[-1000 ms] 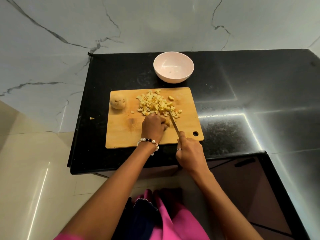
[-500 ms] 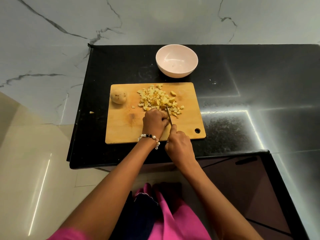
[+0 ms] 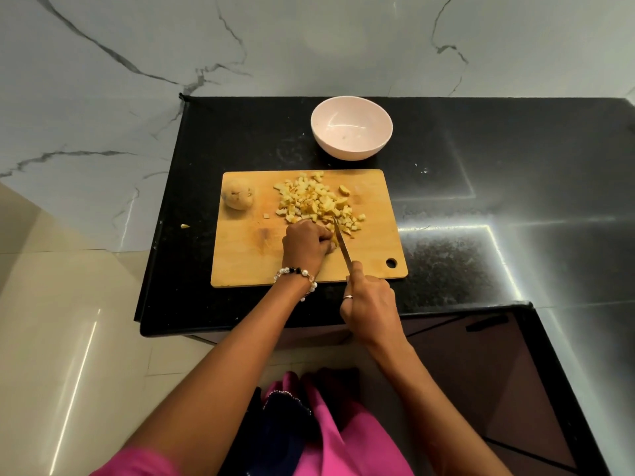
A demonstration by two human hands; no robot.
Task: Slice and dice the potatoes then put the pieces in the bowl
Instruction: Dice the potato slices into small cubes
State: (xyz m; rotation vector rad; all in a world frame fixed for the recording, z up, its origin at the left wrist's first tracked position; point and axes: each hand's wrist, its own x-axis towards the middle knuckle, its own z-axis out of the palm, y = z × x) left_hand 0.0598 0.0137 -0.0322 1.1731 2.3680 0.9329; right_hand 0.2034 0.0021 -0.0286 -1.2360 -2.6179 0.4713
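Note:
A wooden cutting board (image 3: 251, 266) lies on the black counter. A heap of diced potato pieces (image 3: 318, 202) covers its far middle. One whole potato (image 3: 238, 198) sits at the board's far left corner. My left hand (image 3: 305, 243) curls over a piece of potato on the board, mostly hidden under the fingers. My right hand (image 3: 369, 302) grips the knife (image 3: 342, 243), whose blade runs just right of my left fingers with its tip at the heap. Beyond the board stands a pale pink bowl (image 3: 351, 130) with nothing in it.
The black counter (image 3: 481, 201) stretches right and ends at a front edge near my body. A stray potato bit (image 3: 185, 226) lies on the counter left of the board. Marble wall behind, tiled floor to the left.
My right hand has drawn back toward me with the knife, so more blade shows. My left hand stays curled over the piece by the heap.

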